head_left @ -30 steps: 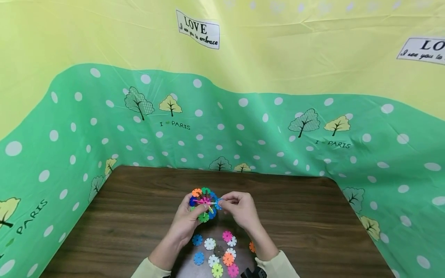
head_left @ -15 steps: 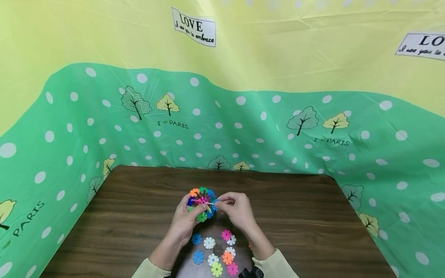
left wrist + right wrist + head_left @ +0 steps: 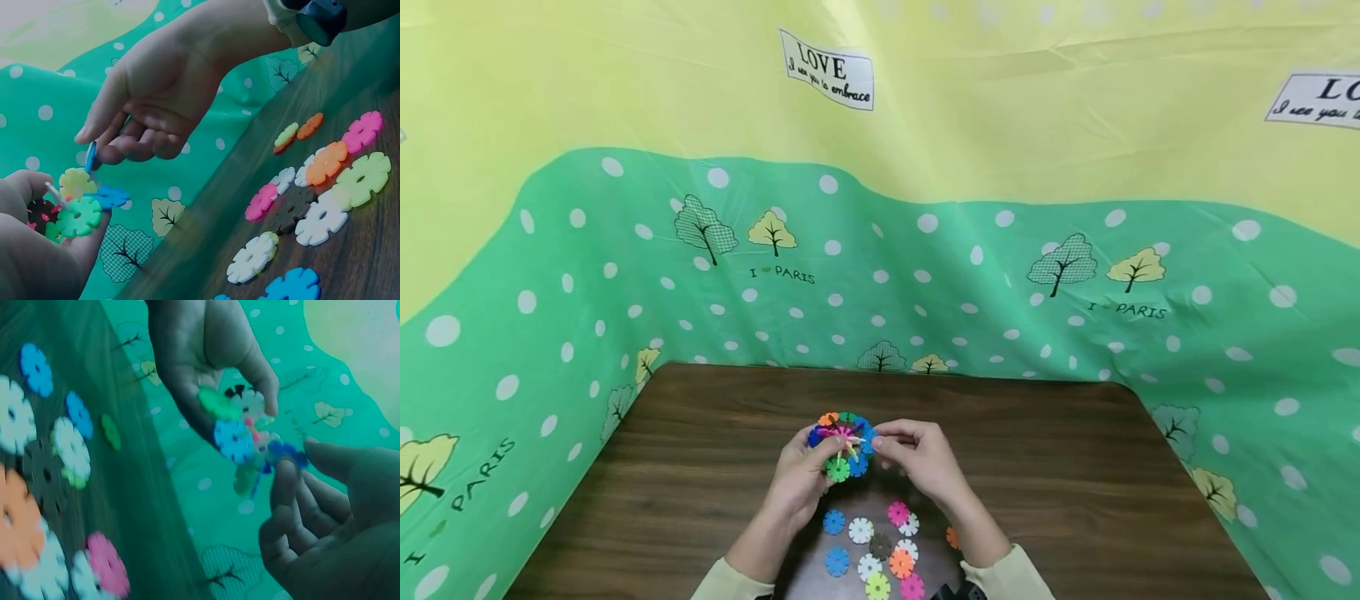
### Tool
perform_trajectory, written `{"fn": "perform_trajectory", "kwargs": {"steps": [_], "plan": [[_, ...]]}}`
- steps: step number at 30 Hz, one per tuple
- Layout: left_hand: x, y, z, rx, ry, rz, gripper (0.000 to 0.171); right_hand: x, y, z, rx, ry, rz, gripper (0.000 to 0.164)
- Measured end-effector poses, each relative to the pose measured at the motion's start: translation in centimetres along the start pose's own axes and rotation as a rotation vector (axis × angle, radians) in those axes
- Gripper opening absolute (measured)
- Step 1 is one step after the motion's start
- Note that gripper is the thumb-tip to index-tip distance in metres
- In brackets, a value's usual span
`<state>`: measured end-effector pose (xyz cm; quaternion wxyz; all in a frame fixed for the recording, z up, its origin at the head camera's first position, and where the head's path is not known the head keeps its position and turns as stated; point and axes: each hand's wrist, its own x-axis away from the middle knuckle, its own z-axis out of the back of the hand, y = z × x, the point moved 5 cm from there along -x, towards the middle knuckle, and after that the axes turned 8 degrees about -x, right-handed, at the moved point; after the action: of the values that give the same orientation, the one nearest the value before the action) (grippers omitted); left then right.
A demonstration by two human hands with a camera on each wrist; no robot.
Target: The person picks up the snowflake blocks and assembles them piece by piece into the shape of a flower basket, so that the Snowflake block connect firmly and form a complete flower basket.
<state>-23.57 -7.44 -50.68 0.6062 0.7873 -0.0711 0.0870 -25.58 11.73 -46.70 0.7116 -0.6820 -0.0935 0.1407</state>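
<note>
A round cluster of interlocking notched discs, in green, orange, blue and pink, is held above the table. My left hand grips its left side, the thumb lying across the front. At the right side of the cluster my right hand pinches a blue disc between thumb and index finger. In the left wrist view this blue disc appears nearly edge-on, close to a yellow disc of the cluster. The left fingers behind the cluster are largely hidden in the head view.
Several loose notched discs lie on the dark wooden table below the hands, among them a brown disc, an orange disc and a blue disc. Another orange disc lies beside the right forearm. A patterned green cloth surrounds the table.
The head view has shifted slightly. Both hands keep their holds, the right fingers and blue disc staying at the cluster's right side with only small movement.
</note>
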Motion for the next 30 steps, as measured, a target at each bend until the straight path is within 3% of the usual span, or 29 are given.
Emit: {"fn": "perform_trajectory", "kwargs": {"steps": [5,14,22,30], "plan": [[-0.2,0.1,0.1,0.023,0.006,0.006,0.060,0.6,-0.7,1.9,0.108,-0.043,0.038,0.028],[0.0,0.5,0.4,0.063,-0.005,0.034,0.057,2.3,0.8,7.3,0.472,-0.068,0.046,0.021],[0.3,0.7,0.2,0.107,-0.087,0.065,0.056,4.7,3.5,10.5,0.593,-0.137,-0.026,0.022],[0.4,0.7,-0.1,0.125,-0.150,0.092,0.065,5.9,5.1,11.6,0.675,-0.187,-0.054,0.029]]}}
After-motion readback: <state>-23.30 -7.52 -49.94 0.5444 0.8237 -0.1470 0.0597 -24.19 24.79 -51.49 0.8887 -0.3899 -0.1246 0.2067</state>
